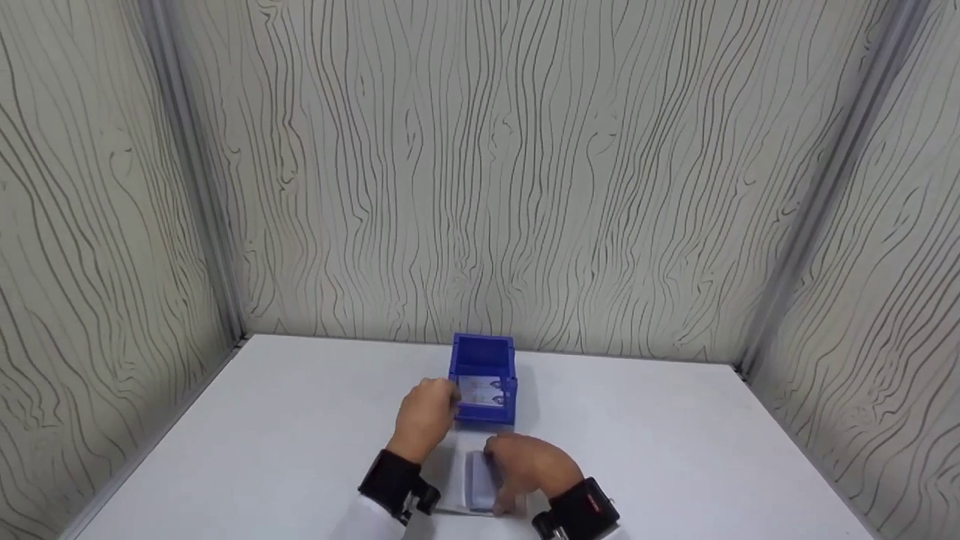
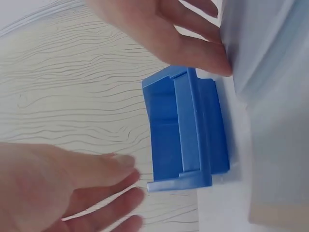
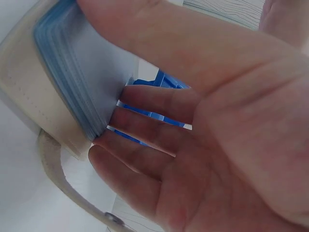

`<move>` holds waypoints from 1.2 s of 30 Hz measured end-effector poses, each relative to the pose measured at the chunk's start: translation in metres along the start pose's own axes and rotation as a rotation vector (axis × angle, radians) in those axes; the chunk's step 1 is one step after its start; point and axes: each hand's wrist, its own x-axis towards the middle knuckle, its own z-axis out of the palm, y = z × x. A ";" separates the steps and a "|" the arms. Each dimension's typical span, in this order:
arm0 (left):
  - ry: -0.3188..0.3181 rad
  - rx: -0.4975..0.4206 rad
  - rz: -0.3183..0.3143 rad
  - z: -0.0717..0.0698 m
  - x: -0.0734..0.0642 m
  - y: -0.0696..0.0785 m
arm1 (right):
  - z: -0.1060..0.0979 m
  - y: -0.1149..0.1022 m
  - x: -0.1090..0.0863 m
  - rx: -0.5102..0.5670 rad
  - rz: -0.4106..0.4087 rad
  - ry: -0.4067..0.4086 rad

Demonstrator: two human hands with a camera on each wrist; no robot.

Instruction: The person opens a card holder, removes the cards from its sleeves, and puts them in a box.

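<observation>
A cream card holder (image 3: 29, 67) with a thick stack of clear bluish plastic sleeves (image 3: 72, 63) lies open on the table in front of me. My right hand (image 1: 531, 466) grips the sleeves across their edges, thumb on the near side and fingers on the far side. From the holder hangs a strap (image 3: 57, 166) with a metal snap. My left hand (image 1: 426, 416) hovers at the left side of a blue plastic bin (image 1: 484, 352), its fingers loosely bent with nothing seen between them. White cards (image 1: 480, 391) with printed marks show at the bin's front part.
The white table (image 1: 675, 442) carries the bin just beyond the holder. Wood-grain patterned panels (image 1: 480, 165) stand behind and on both sides, joined by grey corner posts (image 1: 814, 187).
</observation>
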 end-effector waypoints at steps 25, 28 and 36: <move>-0.435 -0.180 -0.160 0.077 -0.015 -0.060 | -0.009 0.006 -0.011 0.104 0.115 0.023; -0.423 -0.208 -0.160 0.070 -0.016 -0.058 | -0.005 0.001 -0.010 0.051 0.137 0.018; -0.457 -0.201 -0.184 0.039 -0.018 -0.037 | -0.002 -0.016 -0.011 -0.067 0.212 0.019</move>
